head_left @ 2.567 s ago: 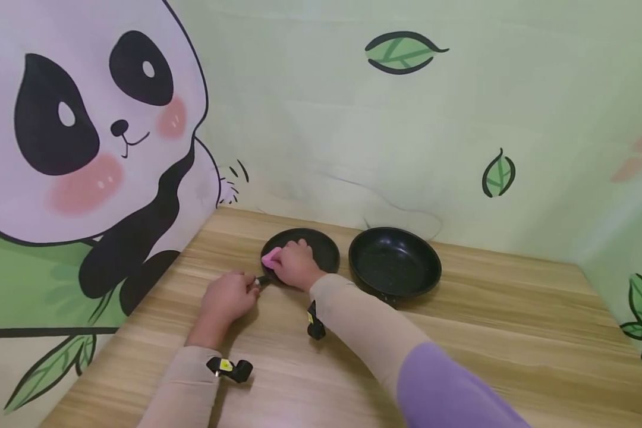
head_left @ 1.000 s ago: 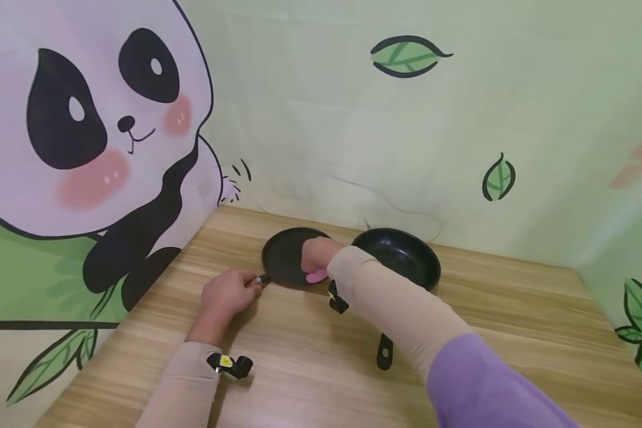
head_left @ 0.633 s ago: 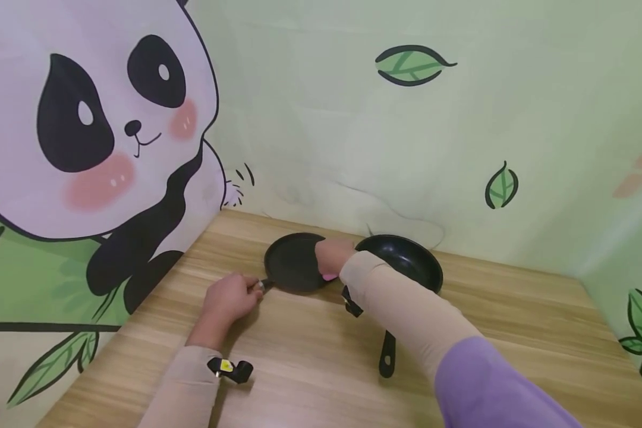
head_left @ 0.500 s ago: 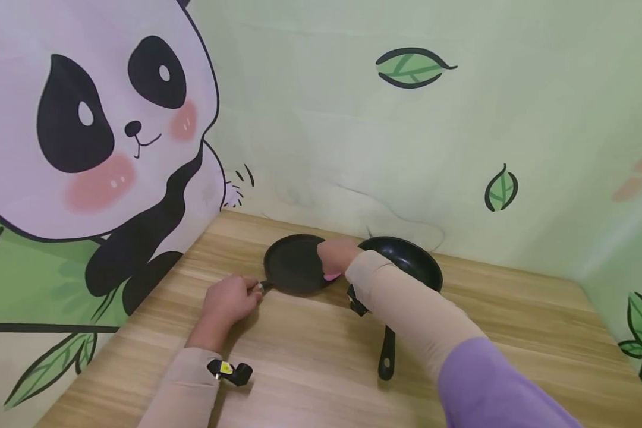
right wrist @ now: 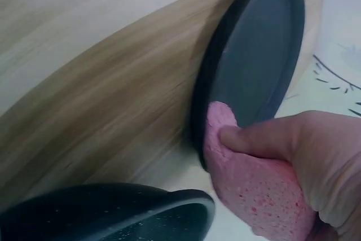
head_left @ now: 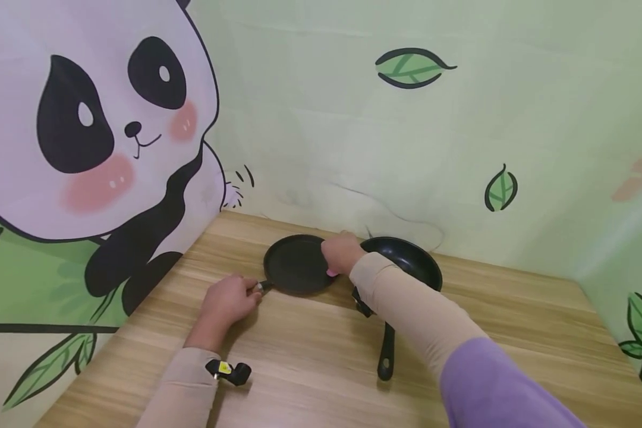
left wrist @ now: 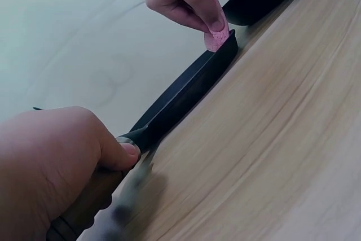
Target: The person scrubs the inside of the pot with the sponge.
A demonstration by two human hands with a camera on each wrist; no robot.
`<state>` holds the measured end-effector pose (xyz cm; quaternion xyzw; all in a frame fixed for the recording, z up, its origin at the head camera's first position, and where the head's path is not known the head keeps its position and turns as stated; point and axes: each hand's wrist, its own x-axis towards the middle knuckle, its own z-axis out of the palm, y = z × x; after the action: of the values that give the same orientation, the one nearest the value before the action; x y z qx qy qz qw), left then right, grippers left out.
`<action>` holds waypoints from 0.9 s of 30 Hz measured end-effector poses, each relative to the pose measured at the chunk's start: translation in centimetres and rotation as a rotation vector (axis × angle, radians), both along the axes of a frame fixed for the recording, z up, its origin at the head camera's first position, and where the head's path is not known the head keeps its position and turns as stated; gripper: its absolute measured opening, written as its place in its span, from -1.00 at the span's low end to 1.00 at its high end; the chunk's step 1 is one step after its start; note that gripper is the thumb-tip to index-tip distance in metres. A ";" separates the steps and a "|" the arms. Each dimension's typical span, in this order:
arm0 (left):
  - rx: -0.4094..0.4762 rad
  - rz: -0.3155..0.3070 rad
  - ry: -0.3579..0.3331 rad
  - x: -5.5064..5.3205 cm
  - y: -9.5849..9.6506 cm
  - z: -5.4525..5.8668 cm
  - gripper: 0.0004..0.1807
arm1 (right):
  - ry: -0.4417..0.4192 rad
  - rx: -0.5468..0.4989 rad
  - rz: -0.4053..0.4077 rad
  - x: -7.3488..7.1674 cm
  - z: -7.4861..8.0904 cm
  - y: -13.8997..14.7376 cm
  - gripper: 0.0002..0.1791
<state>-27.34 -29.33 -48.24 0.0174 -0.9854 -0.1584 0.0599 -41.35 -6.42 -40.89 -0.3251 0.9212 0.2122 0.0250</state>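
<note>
A shallow black frying pan lies on the wooden table, its handle pointing toward the left hand. That hand grips the handle near the pan, with the thumb along the metal collar in the left wrist view. The right hand pinches a pink sponge at the pan's right rim. In the right wrist view the thumb presses the sponge, which folds over the rim. Most of the sponge is hidden behind the hand in the head view.
A deeper black frying pan stands just right of the shallow one, partly behind the right forearm. Its handle points toward the person. The wooden table meets a wall printed with a panda and leaves.
The right hand has moved the sponge from the left side of the shallow pan across to its right rim. The left hand has kept its grip on the handle.
</note>
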 end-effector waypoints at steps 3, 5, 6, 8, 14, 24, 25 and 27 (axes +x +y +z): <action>-0.019 -0.018 0.021 0.1 0.0 -0.1 -0.76 | 0.036 0.007 0.003 -0.4 -0.8 0.2 -0.62; -0.030 -0.027 0.033 0.2 0.0 -0.2 -0.79 | 0.060 -0.004 0.004 -0.7 -1.3 0.3 -0.66; -0.031 -0.029 0.036 0.2 0.0 -0.2 -0.81 | 0.076 -0.011 0.007 -0.9 -1.5 0.4 -0.68; -0.035 -0.035 0.044 0.2 0.1 -0.2 -0.82 | 0.109 -0.026 0.015 -1.2 -1.9 0.4 -0.71; -0.033 -0.055 0.075 0.1 0.2 -0.1 -0.85 | 0.171 -0.072 0.020 -2.4 -2.7 0.4 -0.77; -0.044 -0.077 0.081 0.1 0.0 -0.2 -0.78 | 0.242 -0.185 0.013 -3.6 -4.2 -0.2 -0.70; -0.049 -0.081 0.085 0.2 0.1 -0.2 -0.78 | 0.247 -0.195 0.011 -3.7 -4.3 -0.3 -0.70; -0.059 -0.085 0.090 0.2 0.2 -0.3 -0.79 | 0.250 -0.219 0.005 -3.7 -4.5 -0.5 -0.70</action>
<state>-27.18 -29.18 -48.51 -0.0334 -0.9858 -0.1322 0.0980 -45.08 -6.88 -45.42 -0.2991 0.9340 0.1495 -0.1257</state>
